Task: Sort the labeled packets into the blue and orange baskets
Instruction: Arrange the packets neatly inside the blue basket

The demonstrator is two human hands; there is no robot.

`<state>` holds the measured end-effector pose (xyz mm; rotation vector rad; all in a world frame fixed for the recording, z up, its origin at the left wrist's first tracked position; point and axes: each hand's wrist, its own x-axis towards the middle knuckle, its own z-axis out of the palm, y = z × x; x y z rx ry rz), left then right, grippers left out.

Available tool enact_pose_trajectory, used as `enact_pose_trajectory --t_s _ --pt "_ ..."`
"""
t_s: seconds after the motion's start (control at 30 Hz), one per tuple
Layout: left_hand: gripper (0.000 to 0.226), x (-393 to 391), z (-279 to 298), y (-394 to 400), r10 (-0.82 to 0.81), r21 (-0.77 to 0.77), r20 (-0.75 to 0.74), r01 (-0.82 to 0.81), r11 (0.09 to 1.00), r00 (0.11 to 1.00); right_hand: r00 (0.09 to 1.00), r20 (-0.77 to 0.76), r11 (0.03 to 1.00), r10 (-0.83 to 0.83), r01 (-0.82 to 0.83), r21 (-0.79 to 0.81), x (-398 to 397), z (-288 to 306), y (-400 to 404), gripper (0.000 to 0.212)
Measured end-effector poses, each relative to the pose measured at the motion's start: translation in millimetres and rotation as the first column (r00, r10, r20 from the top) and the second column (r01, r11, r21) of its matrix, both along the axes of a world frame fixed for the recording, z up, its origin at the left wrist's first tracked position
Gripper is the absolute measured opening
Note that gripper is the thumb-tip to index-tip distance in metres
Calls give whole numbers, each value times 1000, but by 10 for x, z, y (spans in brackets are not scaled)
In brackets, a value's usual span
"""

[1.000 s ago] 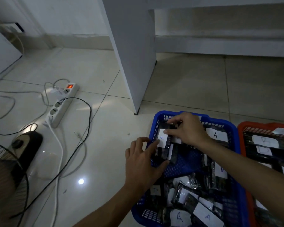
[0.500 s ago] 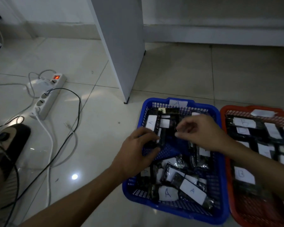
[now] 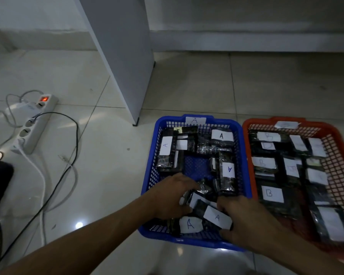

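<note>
Both hands in blue mesh basket (image 3: 151,175): left hand (image 3: 172,195) grip clutching crinkly black packets (image 3: 197,197); right hand (image 3: 244,221) grip unclear.

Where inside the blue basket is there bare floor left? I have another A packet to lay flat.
The blue basket has one bare mesh patch mid-basket, bordered by the upright packets at left, the far row and the right-wall packet. The near end is crowded: left hand and right hand are in that pile.
</note>
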<state>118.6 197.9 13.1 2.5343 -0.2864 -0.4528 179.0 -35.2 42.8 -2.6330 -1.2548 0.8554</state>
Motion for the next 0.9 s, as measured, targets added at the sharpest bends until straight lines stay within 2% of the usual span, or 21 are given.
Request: enact_pose_trajectory --t_s 0.1,0.27,0.4,0.5,0.63,0.8,0.9 --pt "54 30 -21 -18 -39 28 -11 39 999 999 999 45 1000 15 -15 -3 12 11 -15 35" --pt "52 43 -41 -38 -38 30 40 37 999 998 975 -74 970 -210 217 110 115 192 -109 31" --pt "44 86 -77 -31 -45 -8 22 46 999 999 891 -97 845 -444 453 285 259 315 -140 35" --pt "44 95 -78 -37 -48 -18 38 49 999 998 834 -35 778 -551 528 342 452 287 -61 34" --pt "49 74 -135 -8 -21 -6 21 21 1000 1000 788 79 748 -611 541 385 654 134 84 35" --pt "48 48 -198 23 -13 -22 6 13 1000 1000 809 203 817 -551 475 326 698 -11 177 37" --pt "48 84 -155 26 -1 -92 -9 0 996 1000 820 260 852 -509 438 287 709 -22 202 39"
